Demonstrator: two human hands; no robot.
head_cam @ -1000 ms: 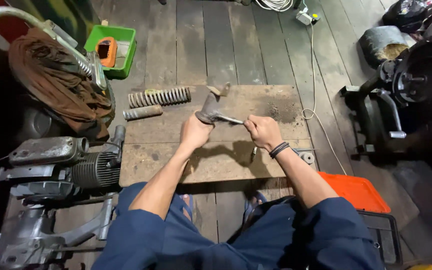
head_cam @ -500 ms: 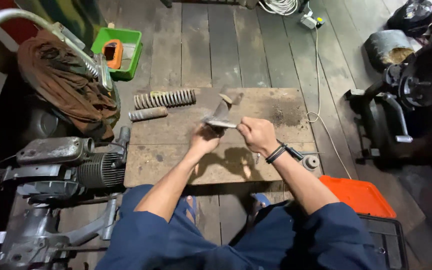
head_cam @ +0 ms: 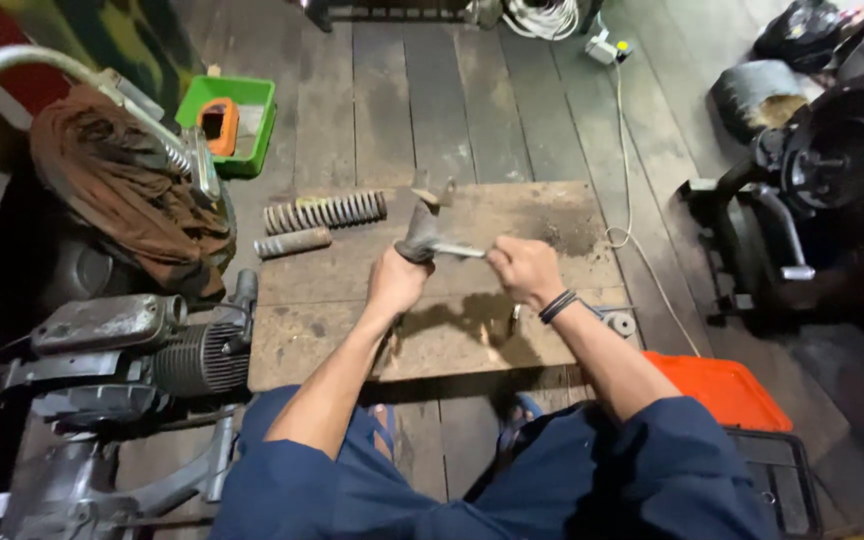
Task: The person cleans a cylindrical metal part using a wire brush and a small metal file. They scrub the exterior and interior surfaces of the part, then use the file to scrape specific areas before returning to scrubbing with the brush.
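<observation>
The left hand (head_cam: 395, 282) grips a dull grey, flared metal part (head_cam: 420, 230) above the scuffed wooden surface (head_cam: 332, 335). The right hand (head_cam: 524, 270) closes around a thin metal rod (head_cam: 460, 251) touching that part. Two rusty coil springs (head_cam: 324, 212) lie nearby.

Light dim and warm, apparently from above and ahead. Hard shadows of both arms fall toward the viewer on the wooden board (head_cam: 552, 215). Left edge and engine (head_cam: 122, 350) nearly black. Slight motion blur on the hands; wide-angle bending at the frame corners.
</observation>
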